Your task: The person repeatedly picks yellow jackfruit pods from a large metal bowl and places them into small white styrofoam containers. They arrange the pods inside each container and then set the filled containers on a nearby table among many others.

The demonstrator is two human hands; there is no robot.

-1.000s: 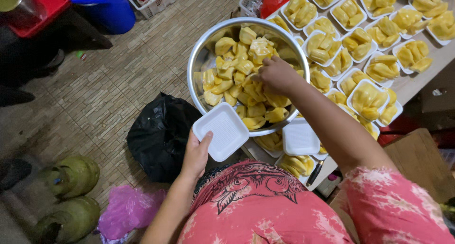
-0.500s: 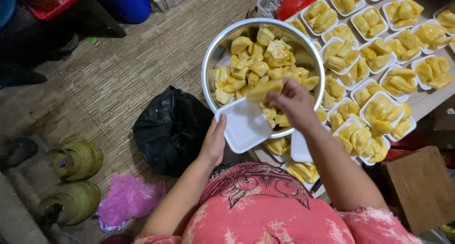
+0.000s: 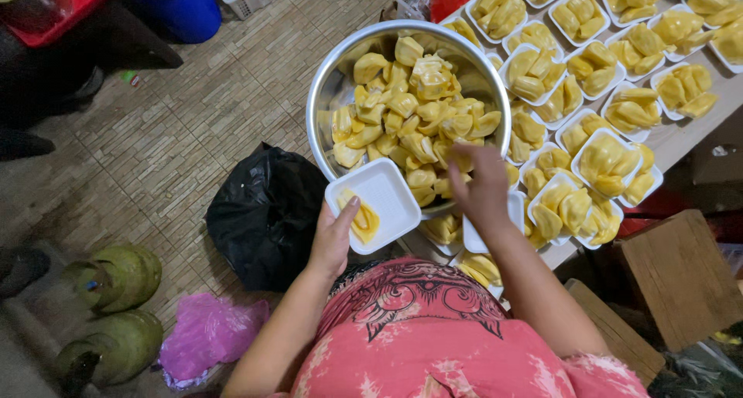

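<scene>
My left hand (image 3: 333,239) holds a square white foam tray (image 3: 385,197) by its near edge, thumb on the rim. One yellow fruit piece (image 3: 364,222) lies in the tray. My right hand (image 3: 481,183) hovers with fingers apart over the near rim of a big steel bowl (image 3: 325,96), just above the heap of yellow fruit pieces (image 3: 410,108); it looks empty but is blurred.
Many filled white trays (image 3: 607,162) cover the table to the right, stacked in places. An empty tray (image 3: 474,239) sits under my right wrist. A black plastic bag (image 3: 263,216), a pink bag (image 3: 205,336), green gas cylinders (image 3: 116,274) and a blue bucket (image 3: 182,7) stand on the tiled floor.
My right hand took a fruit piece from the bowl, laid it in the tray held by my left hand, and has gone back over the bowl.
</scene>
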